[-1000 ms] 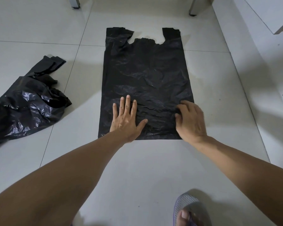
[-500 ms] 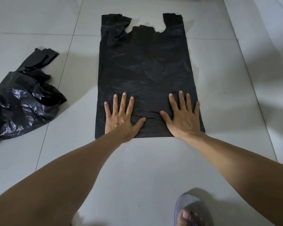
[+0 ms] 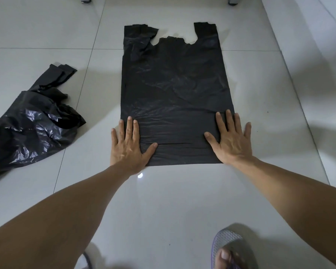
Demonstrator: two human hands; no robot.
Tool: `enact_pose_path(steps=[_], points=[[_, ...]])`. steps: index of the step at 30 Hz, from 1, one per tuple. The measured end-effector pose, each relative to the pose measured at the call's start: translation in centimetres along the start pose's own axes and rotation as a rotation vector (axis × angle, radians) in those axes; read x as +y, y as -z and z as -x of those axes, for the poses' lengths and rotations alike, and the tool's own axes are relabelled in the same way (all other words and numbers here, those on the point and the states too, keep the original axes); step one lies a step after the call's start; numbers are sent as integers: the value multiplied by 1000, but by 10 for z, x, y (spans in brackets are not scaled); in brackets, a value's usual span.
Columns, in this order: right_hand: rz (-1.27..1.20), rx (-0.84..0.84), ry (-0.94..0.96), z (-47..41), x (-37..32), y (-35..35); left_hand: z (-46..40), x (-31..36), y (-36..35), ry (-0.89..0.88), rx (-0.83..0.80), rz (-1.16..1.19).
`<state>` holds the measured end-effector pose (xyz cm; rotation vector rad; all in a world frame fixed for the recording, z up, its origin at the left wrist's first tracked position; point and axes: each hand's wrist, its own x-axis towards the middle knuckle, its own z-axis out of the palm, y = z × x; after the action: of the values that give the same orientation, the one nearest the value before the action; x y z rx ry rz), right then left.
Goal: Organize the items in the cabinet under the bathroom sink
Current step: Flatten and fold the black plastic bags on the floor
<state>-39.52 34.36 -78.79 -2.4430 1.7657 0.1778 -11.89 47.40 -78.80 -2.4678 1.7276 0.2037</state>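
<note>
A black plastic carrier bag [image 3: 175,90] lies spread flat on the white tiled floor, its two handles pointing away from me. My left hand [image 3: 127,144] presses flat on the bag's near left corner, fingers straight and partly over the left edge. My right hand [image 3: 230,138] presses flat on the near right corner, fingers spread, the outer ones past the right edge. A second black bag [image 3: 27,129] lies crumpled on the floor to the left, apart from both hands.
Two metal furniture legs [image 3: 232,1] stand at the top edge. A white wall or cabinet side [image 3: 322,65] runs along the right. My foot in a grey sandal [image 3: 229,249] is at the bottom right. Bare tiles surround the flat bag.
Both hands slid outward from the middle of the bag's bottom edge to its two near corners, smoothing the plastic. The right hand's fingers went from curled to flat.
</note>
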Motion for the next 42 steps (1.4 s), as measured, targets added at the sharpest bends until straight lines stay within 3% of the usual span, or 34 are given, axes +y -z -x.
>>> enact_pose_path(steps=[6,9,14,27,35,42], points=[[66,24,9,-1,-10,10,-6,18,21,45,50,20],[28,51,65,-1,-29,14,-16,37,28,-31,100,20],[-19,-8,138,2,-60,1,-21,61,12,-130,34,71],[7,-19,11,-5,-14,10,-20,27,13,-77,36,50],[-66,39,161,-66,-58,31,-89,59,42,-193,86,102],[-9,-12,72,-85,-32,14,-99,19,13,-23,29,51]])
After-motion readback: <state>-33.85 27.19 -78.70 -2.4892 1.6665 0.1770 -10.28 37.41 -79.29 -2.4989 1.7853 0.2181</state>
